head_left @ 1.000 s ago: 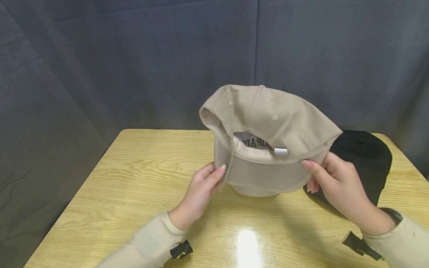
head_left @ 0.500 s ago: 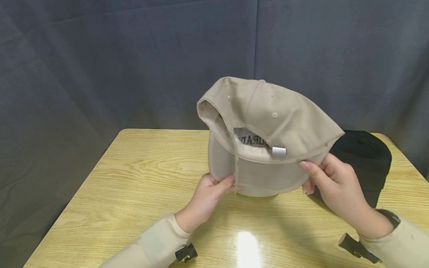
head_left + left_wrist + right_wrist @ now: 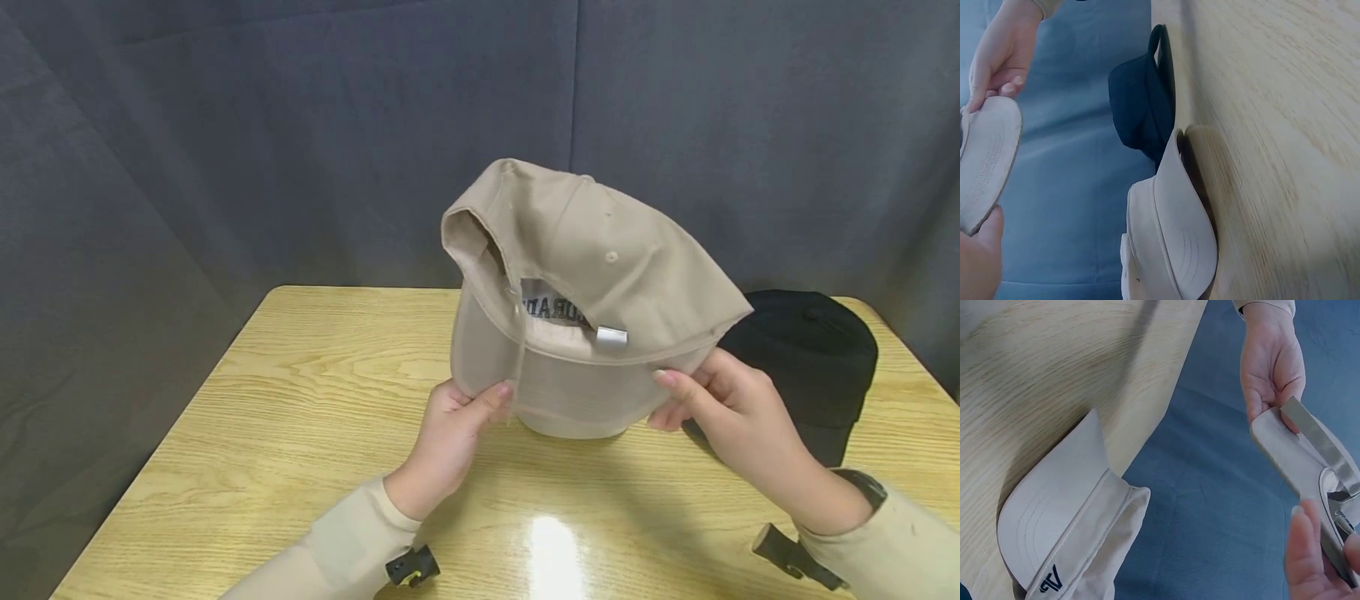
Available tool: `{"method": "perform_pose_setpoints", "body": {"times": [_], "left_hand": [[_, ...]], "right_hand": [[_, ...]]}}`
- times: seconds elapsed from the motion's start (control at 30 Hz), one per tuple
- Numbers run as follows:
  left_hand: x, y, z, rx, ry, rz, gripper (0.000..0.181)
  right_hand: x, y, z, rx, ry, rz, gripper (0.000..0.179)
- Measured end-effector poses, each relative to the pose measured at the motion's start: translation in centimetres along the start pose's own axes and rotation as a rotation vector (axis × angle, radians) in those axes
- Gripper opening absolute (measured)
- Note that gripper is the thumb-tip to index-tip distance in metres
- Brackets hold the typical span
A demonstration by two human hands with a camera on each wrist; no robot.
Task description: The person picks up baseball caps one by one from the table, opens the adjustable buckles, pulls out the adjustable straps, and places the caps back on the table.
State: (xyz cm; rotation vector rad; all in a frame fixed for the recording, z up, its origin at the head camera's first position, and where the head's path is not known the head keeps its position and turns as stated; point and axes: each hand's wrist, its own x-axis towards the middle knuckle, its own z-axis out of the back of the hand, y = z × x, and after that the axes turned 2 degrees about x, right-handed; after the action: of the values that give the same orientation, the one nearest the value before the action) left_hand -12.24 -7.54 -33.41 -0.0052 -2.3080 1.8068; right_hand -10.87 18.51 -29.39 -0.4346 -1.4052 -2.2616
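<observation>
Both hands hold a beige baseball cap [image 3: 637, 250] above the table, its back strap and metal buckle [image 3: 612, 337] facing me. My left hand [image 3: 442, 442] pinches the brim [image 3: 480, 350] on its left side, thumb on top. On the other side, my right hand [image 3: 750, 433] pinches the brim near where it meets the crown. Mirrored dark lettering shows through the back opening. The loose end of the strap hangs beside the left thumb. Behind it, a second beige cap [image 3: 1179, 231] sits on the table, mostly hidden in the head view; the right wrist view shows a dark mark [image 3: 1051, 579] on it.
A black cap [image 3: 806, 358] lies on the wooden table [image 3: 337, 375] at the right, partly behind my right hand. Dark cloth [image 3: 300, 150] hangs beyond the table's far edge. A bright reflection falls on the near tabletop.
The held cap has tilted, its crown rising slightly and its left brim shifting left. My left hand has moved its pinch lower on the brim; my right hand has drifted a little left.
</observation>
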Motion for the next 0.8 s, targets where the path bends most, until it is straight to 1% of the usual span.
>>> {"method": "perform_pose_setpoints", "body": {"times": [0.1,0.23,0.37,0.43,0.53,0.67,0.8], "left_hand": [[0.1,-0.1,0.2,-0.016,-0.053,-0.015,0.025],[0.1,-0.3,0.8,-0.01,-0.121,-0.038,0.024],[0.0,-0.6,1.6,0.015,-0.162,-0.074,0.02],[-0.2,-0.9,1.9,0.045,-0.178,-0.086,0.016],[-0.5,-1.3,2.3,0.108,-0.204,-0.102,0.008],[-0.7,-1.8,2.8,0.189,-0.254,-0.155,0.014],[-1.0,-2.0,3.3,0.287,-0.301,-0.221,0.016]], "right_hand": [[0.1,-0.2,0.0,0.018,0.025,0.03,0.003],[0.1,-0.5,0.1,0.028,0.033,0.045,0.015],[0.0,-0.8,0.3,0.034,0.035,0.043,0.027],[0.0,-0.8,0.4,0.017,0.026,0.036,0.026],[-0.1,-0.9,0.5,-0.017,0.01,0.016,0.021],[-0.2,-0.9,0.6,-0.039,0.009,-0.013,0.019],[-0.3,-1.0,0.6,-0.045,0.016,-0.012,0.019]]}}
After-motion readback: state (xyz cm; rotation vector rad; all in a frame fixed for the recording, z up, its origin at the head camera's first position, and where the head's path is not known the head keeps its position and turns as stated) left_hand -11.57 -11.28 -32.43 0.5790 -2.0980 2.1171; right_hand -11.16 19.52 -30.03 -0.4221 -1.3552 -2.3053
